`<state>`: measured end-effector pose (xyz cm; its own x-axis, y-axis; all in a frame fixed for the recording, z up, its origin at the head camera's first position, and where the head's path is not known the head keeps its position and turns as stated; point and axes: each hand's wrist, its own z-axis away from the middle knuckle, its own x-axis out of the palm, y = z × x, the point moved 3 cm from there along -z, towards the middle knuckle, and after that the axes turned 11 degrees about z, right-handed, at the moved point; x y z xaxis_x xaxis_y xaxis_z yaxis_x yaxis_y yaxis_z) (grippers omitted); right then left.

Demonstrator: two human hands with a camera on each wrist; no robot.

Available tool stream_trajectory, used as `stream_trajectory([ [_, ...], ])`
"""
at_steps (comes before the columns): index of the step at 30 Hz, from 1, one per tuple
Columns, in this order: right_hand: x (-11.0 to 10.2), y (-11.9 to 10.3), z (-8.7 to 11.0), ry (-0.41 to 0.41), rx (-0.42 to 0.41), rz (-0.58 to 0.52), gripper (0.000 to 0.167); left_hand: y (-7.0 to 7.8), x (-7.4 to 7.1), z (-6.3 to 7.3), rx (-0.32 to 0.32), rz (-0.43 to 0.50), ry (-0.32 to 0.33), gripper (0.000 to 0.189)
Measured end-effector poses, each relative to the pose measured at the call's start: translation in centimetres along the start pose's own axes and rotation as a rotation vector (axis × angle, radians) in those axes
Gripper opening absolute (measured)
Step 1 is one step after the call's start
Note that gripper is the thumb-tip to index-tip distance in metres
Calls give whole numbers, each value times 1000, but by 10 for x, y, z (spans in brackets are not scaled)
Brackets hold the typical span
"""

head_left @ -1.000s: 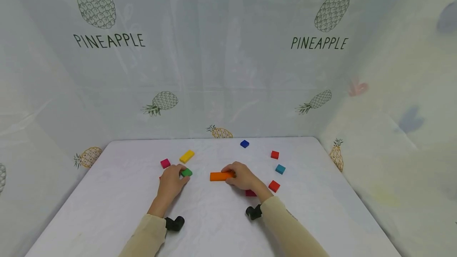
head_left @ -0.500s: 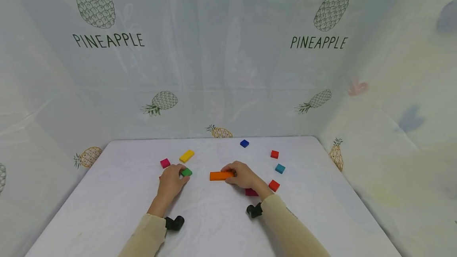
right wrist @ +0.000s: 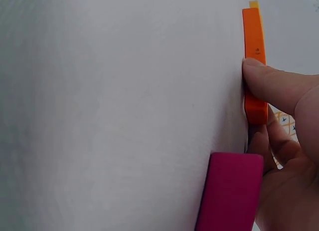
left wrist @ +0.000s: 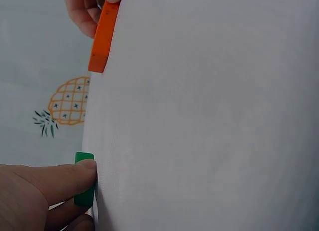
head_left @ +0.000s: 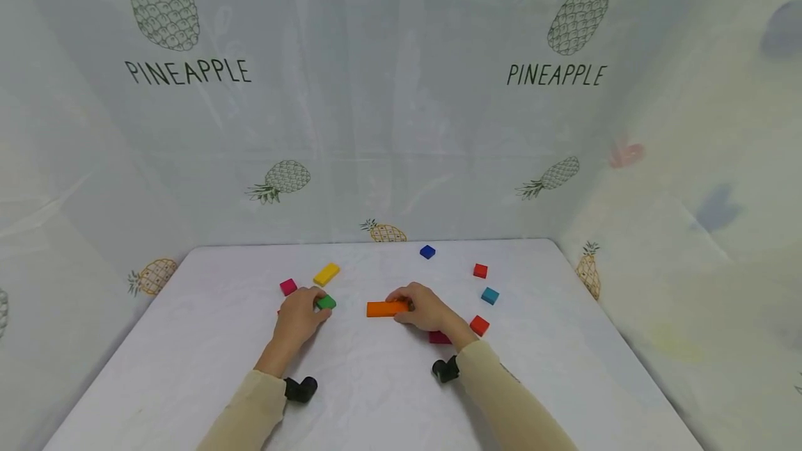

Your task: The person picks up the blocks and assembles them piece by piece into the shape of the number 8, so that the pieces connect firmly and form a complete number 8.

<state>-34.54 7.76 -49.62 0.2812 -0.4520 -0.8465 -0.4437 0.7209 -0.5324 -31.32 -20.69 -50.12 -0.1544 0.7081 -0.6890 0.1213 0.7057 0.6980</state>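
Left sleeve (head_left: 246, 410) outward — left hand (head_left: 296, 317) round green block (head_left: 326, 302), right hand (head_left: 427, 309) round orange block (head_left: 383, 309)

Dim, slightly soft wrist views

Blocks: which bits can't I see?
Head view: a red thing, mostly behind the left hand.
Left wrist view: part of the green block, under that hand.
Right wrist view: part of the orange block, under the right hand; the end of the pink block, past the bottom edge.
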Motion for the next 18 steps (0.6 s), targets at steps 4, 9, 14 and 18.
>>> stream_trajectory([
  [4,1,0,-1,0,-2,5,31,-1,-3,-2,6,-3,-32,32],
  [9,2,1,-2,-1,-1,17,30,1,-8,-4,19,7,-87,29],
  [14,2,0,-1,-7,1,21,30,-1,-13,-7,13,15,-119,30],
  [18,0,-1,-1,-15,2,15,31,-5,-15,-12,0,24,-138,33],
])
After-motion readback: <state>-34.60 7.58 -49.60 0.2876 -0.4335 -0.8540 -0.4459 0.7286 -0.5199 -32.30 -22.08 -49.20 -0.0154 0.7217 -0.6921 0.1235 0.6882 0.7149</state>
